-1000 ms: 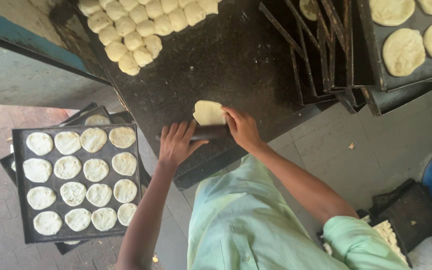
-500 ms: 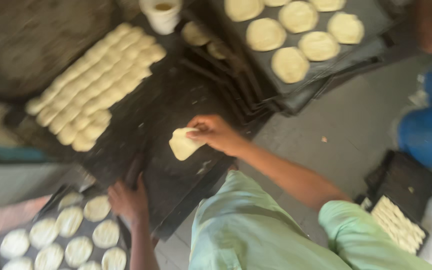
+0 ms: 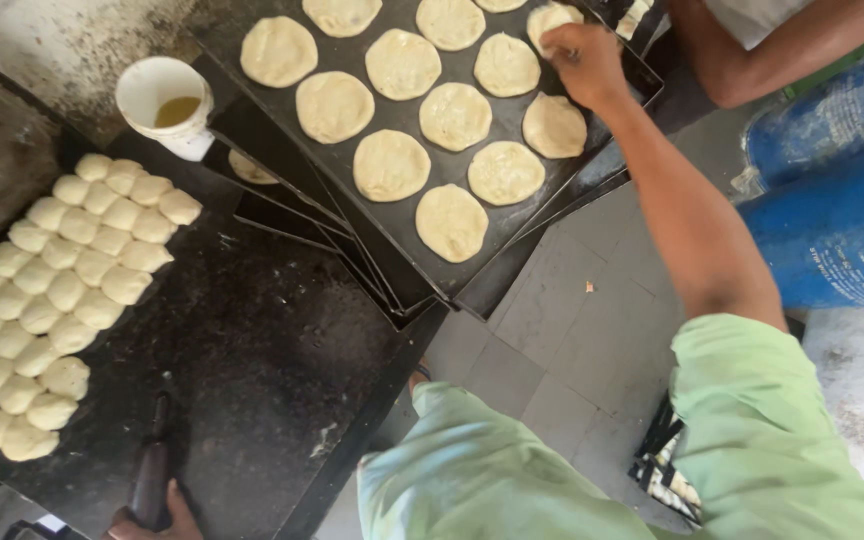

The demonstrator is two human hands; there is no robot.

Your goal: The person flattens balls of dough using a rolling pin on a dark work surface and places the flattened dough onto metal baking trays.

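The flat dough round [image 3: 552, 20] sits at the far corner of the black tray [image 3: 392, 225], pinched in the right hand [image 3: 582, 60]. The left hand [image 3: 157, 520] grips a dark rolling pin [image 3: 152, 470] on the bench [image 3: 252, 340]. Blue sacks [image 3: 832, 200] with pale lettering lie to the right; a white cup [image 3: 164, 100] stands left of the tray.

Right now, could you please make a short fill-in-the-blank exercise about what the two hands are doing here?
1. The right hand presses a flat dough round onto the black ____.
2. The left hand touches the dark ____ lying on the black worktop.
3. The white cup holds a ____ liquid.
4. The small dough balls lie packed together on the ____.

Missing words: tray; rolling pin; yellow; worktop
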